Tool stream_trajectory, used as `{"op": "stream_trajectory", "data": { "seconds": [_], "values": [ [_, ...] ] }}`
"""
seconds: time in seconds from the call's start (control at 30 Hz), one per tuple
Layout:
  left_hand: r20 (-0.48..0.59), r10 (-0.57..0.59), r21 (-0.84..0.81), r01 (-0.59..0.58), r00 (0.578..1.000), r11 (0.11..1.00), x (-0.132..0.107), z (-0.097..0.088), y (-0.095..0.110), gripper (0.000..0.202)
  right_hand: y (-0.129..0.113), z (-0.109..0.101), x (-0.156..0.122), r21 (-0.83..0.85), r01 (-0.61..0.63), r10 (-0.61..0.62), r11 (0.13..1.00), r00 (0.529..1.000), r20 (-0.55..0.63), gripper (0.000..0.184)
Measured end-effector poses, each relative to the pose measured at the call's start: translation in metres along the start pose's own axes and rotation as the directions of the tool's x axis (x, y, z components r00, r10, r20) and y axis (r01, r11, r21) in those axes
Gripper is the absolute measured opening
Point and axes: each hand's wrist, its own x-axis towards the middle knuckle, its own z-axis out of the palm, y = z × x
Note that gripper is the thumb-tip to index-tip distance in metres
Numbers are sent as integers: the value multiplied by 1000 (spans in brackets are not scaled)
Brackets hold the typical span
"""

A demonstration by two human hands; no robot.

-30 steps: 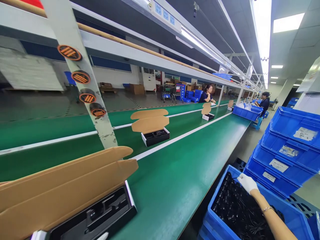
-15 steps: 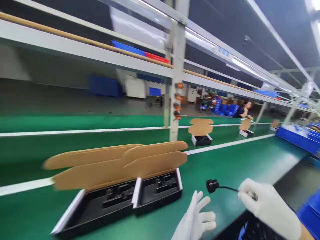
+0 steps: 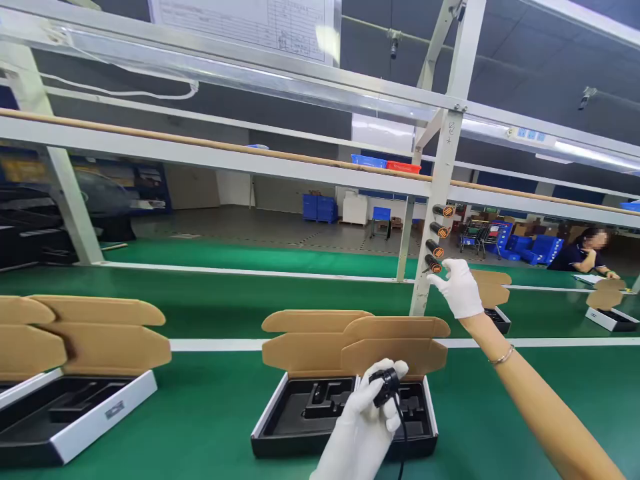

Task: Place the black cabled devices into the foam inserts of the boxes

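Observation:
My left hand, in a white glove, pinches a small black round-headed piece with a cable above two open boxes. The cable hangs down from it. These boxes, a left one and a right one partly behind my hand, have black moulded inserts and raised brown lids. My right hand, also gloved, reaches up to the upright post. Thumb and forefinger are apart around the lowest black cylinder with an orange end; whether they touch it I cannot tell.
More black cylinders stick out of the white post above my right hand. Another open box lies at left on the green bench. Further open boxes stand at right. A seated person is beyond the bench.
The view has swung left. The black piece has passed from my right hand to my left, which has closed on it. My right hand has risen to the post.

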Motion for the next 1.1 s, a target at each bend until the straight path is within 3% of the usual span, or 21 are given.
{"op": "stream_trajectory", "data": {
  "seconds": [0.13,0.27,0.37,0.47,0.5,0.57,0.63,0.67,0.73,0.87,0.9,0.97,1.03,1.1],
  "values": [
    [-4,90,99,-89,996,991,13,-8,-1,32,7,24,2,-105,147,-152,984,987,-42,28],
    [-28,69,32,-68,997,997,23,-1,-2,29,8,23,8,-140,138,-145,980,989,-41,27],
    [-96,25,-113,-36,995,993,29,5,-4,27,-10,2,4,-15,16,-16,1000,1000,-26,29],
    [-170,-8,-124,-14,985,992,31,5,-10,35,-49,-42,-31,213,-35,14,976,995,102,24],
    [-158,-19,-91,5,987,996,32,4,-13,39,-64,-58,-49,298,-18,-57,954,969,241,19],
    [-121,-24,-33,20,992,999,30,2,-18,42,-91,-84,-84,393,23,-224,919,852,473,11],
    [-138,-4,-9,3,990,1000,27,2,-24,38,-108,-98,-113,402,85,-332,912,728,600,21],
    [-170,-3,-1,3,985,1000,25,3,-26,35,-112,-100,-123,395,124,-365,910,690,625,27],
    [-195,-45,29,52,980,998,21,4,-30,38,-114,-99,-134,387,192,-410,902,663,627,36],
    [-166,-170,87,186,971,979,12,7,-31,46,-108,-96,-138,403,209,-431,891,666,609,34],
    [-160,-141,117,161,977,980,10,7,-31,45,-107,-97,-138,402,203,-428,893,665,613,35],
    [-117,23,300,13,993,954,2,9,-30,43,-107,-98,-138,370,250,-436,895,668,603,38],
    [-83,241,557,-156,967,816,-8,12,-28,45,-109,-99,-137,303,348,-461,887,698,548,36],
    [-57,380,714,-229,923,662,-18,15,-23,56,-113,-102,-134,277,374,-466,885,725,508,31]
  ]
}}
